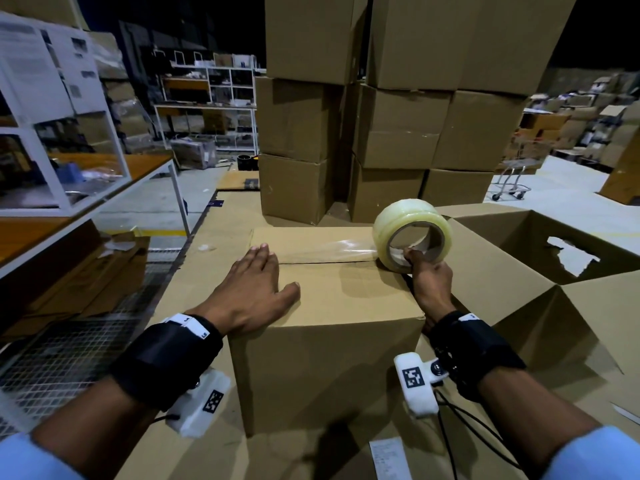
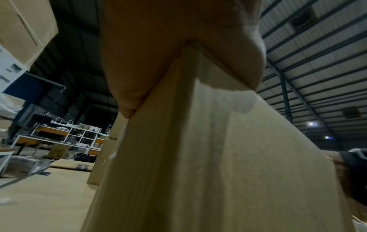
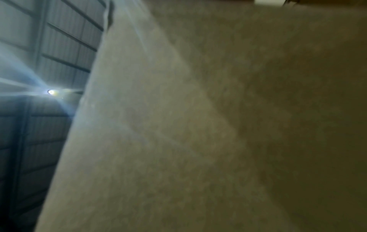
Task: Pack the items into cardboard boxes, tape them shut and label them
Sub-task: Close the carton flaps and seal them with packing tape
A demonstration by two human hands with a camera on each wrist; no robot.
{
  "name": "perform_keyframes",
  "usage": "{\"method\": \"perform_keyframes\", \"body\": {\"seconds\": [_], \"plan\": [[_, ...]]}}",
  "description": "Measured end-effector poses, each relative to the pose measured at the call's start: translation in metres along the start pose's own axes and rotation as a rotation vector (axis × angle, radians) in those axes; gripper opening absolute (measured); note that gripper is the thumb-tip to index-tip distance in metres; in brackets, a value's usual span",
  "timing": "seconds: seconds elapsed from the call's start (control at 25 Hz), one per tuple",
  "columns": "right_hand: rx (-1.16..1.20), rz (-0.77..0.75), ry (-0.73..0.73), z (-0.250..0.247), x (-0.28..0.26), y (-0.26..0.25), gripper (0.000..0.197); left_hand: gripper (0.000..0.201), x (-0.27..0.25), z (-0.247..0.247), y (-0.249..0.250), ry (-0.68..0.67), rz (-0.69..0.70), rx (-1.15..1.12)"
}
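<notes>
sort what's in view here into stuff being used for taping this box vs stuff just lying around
In use:
closed box, flaps down
tape roll at its right edge, clear strip laid along the seam
left hand, flat on the lid
right hand, gripping the roll

Lying about:
open box to the right
stacked boxes behind
paper slip near the front
trolley

Closed brown cardboard box (image 1: 332, 306), upright, flaps down, with clear tape strip (image 1: 332, 247) along top seam. Roll of clear packing tape (image 1: 412, 233) standing on edge at right end of box top, strip running from it leftward.
</notes>
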State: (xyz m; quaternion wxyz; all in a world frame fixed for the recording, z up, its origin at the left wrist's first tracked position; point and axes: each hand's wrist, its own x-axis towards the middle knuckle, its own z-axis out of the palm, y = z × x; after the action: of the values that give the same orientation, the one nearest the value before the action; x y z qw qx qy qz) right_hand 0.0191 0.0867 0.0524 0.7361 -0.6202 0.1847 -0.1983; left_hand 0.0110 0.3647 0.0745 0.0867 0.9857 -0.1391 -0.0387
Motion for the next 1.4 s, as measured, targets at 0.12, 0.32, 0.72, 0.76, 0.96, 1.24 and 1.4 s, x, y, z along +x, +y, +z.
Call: {"method": "perform_keyframes", "body": {"seconds": [0.12, 0.32, 0.72, 0.76, 0.96, 1.24, 1.4], "plan": [[0.029, 0.012, 0.004, 0.001, 0.0, 0.0, 0.022, 0.087, 0.001, 0.0, -0.002, -0.005, 0.005, 0.001], [0.129, 0.093, 0.077, -0.001, 0.002, 0.002, 0.029, 0.083, 0.001, 0.002, -0.003, 0.014, 0.011, 0.004], [0.147, 0.168, -0.014, -0.002, -0.007, 0.005, 0.03, 0.082, -0.001, -0.005, 0.004, -0.018, 0.003, 0.115], [0.146, 0.164, -0.014, -0.002, -0.007, 0.005, 0.025, 0.081, -0.001, -0.006, 0.006, -0.023, 0.009, 0.127], [0.153, 0.156, -0.001, -0.003, -0.01, 0.002, 0.014, 0.074, -0.001, -0.011, 0.014, -0.068, 0.051, 0.153], [0.193, 0.159, 0.025, -0.005, -0.001, 0.006, 0.013, 0.096, 0.001, -0.005, 0.024, -0.061, -0.004, 0.163], [0.259, 0.169, 0.032, -0.007, 0.002, 0.009, 0.012, 0.091, -0.002, -0.005, 0.025, -0.045, 0.019, 0.174]]}}
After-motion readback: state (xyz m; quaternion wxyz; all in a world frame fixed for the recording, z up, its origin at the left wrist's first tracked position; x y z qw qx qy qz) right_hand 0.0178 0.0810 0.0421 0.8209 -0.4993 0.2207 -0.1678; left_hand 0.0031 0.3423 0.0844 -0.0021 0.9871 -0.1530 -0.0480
